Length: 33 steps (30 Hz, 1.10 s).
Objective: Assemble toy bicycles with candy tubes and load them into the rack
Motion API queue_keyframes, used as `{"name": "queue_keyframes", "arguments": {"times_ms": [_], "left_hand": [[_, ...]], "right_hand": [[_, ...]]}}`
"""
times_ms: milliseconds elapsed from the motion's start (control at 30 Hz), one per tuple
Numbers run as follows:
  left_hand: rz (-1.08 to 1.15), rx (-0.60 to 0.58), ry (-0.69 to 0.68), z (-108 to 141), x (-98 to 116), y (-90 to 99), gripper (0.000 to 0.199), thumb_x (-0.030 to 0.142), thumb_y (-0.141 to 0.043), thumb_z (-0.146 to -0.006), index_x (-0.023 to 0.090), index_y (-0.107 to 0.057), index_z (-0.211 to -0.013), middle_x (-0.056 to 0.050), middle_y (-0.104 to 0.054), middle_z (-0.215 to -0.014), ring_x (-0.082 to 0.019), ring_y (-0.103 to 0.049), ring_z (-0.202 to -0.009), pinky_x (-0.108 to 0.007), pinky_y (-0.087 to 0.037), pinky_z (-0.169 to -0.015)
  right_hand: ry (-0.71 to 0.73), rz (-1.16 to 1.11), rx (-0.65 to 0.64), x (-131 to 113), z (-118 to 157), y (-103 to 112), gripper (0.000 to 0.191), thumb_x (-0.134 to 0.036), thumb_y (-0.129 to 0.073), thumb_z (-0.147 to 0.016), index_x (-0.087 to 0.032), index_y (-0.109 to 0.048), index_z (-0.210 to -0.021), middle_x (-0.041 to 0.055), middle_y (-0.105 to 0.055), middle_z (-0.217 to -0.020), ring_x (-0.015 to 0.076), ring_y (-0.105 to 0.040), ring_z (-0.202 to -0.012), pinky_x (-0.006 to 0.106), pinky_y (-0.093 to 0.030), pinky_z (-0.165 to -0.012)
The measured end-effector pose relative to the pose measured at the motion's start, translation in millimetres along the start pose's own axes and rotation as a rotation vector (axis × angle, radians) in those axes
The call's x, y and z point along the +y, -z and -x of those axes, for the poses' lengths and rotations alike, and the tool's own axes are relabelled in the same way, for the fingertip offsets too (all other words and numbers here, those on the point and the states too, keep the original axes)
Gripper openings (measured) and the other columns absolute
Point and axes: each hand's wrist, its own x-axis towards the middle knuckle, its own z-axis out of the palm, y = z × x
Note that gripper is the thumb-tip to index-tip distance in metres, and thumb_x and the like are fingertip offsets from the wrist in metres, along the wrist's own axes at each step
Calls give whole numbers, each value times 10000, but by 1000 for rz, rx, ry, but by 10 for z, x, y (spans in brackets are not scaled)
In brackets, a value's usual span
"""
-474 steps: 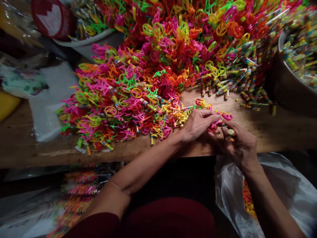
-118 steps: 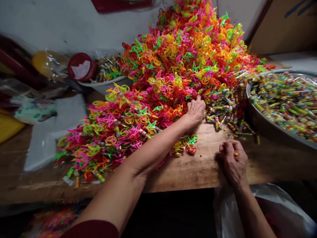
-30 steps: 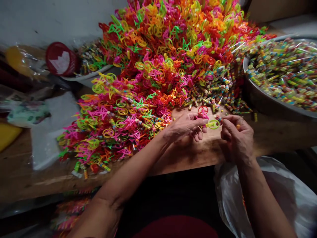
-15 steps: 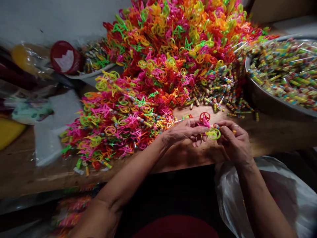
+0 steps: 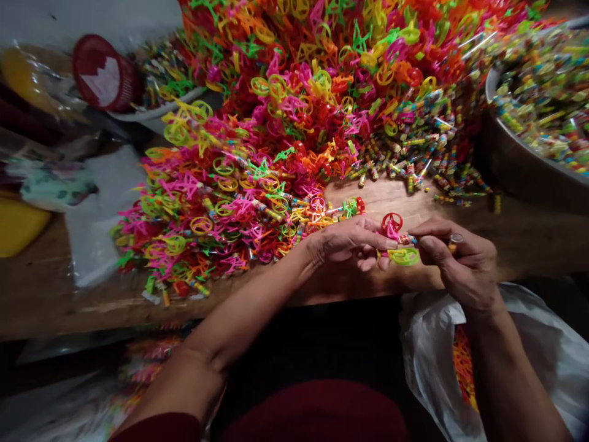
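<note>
My left hand (image 5: 356,241) is closed on small plastic toys over the table's front part. Out of its fingers stick a pink piece with a red ring (image 5: 392,224) and a yellow-green ringed piece (image 5: 404,256). My right hand (image 5: 460,261) is closed just to the right, its thumb and forefinger at the end of a short tube of coloured candy (image 5: 405,239) that meets the pink piece. Another small clear-ended tube (image 5: 455,241) shows between its other fingers. A heap of bright plastic toys (image 5: 276,135) lies beyond my hands.
Loose candy tubes (image 5: 414,156) lie behind my hands. A metal basin (image 5: 529,144) of tubes stands at the right. At the left are a red basket (image 5: 126,80) and clear plastic bags (image 5: 94,239). A white bag (image 5: 427,356) with orange pieces hangs below the table edge.
The view has shifted, and both hands appear farther right. The yellow-green ring is tilted flatter, and more of the candy tube shows between the hands. Orange pieces now show in the white bag.
</note>
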Motion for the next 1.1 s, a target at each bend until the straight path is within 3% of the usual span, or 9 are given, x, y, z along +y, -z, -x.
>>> {"name": "queue_keyframes", "arguments": {"times_ms": [267,433,500,633,733,800,867,967,1100], "left_hand": [[-56,56,40,-40,-57,-72,234,268,-808,-783,96,-650,-768,-71,-711,-630,-94,-614,-432,-177,-469,-450],[-123,-14,9,50,-67,-64,399,410,-879,-745,99,-651,-844,-94,-737,-719,-114,-667,-551,-202,-512,-530],[-201,28,5,163,-13,-62,427,467,-858,-764,106,-648,-857,-88,-741,-761,-108,-657,-559,-205,-502,-532],[-497,301,5,511,230,-76,330,445,-733,-870,121,-672,-893,-15,-680,-699,-74,-565,-504,-189,-427,-497],[-871,553,59,740,447,-49,256,375,-630,-936,135,-700,-879,16,-601,-620,-85,-511,-516,-204,-370,-515],[-1217,706,132,803,559,-2,242,361,-654,-928,138,-720,-858,-14,-643,-689,-115,-537,-597,-235,-373,-576],[-1498,849,195,780,637,40,292,419,-701,-911,133,-739,-868,-64,-695,-782,-156,-577,-692,-269,-391,-645],[-1653,1043,177,606,727,48,403,523,-645,-953,137,-761,-967,-120,-741,-903,-207,-633,-804,-300,-425,-726],[-1754,1107,124,191,856,32,295,410,-579,-1003,189,-762,-1071,-118,-760,-1003,-237,-682,-899,-310,-444,-758]], "right_hand": [[180,287,-189,-125,-51,198,121,-209,-642,-945,-226,-747,-1003,19,-731,-838,146,-676,-724,273,-462,-637],[124,302,-247,-119,-57,183,130,-235,-623,-964,-235,-749,-998,10,-750,-871,144,-686,-754,267,-481,-673],[101,289,-213,-83,-63,85,146,-253,-629,-962,-227,-743,-1050,16,-754,-882,143,-686,-745,266,-491,-668],[-43,168,28,75,-122,-130,407,-367,-701,-912,-210,-662,-1285,48,-755,-957,173,-699,-795,279,-529,-675],[-167,151,195,209,-169,-201,257,-441,-640,-939,-207,-741,-974,44,-725,-862,151,-653,-706,253,-497,-607],[-219,142,234,272,-179,-220,329,-476,-602,-956,-200,-726,-827,35,-688,-785,123,-598,-630,229,-445,-544],[-260,57,227,314,-175,-237,342,-513,-616,-943,-195,-728,-884,11,-644,-733,103,-535,-562,216,-388,-486],[-324,-46,203,349,-170,-242,356,-542,-663,-910,-190,-705,-934,-23,-590,-677,92,-474,-518,214,-352,-461],[-293,76,231,345,-212,-205,368,-533,-692,-885,-187,-658,-764,-35,-511,-617,97,-432,-541,224,-321,-473]]}}
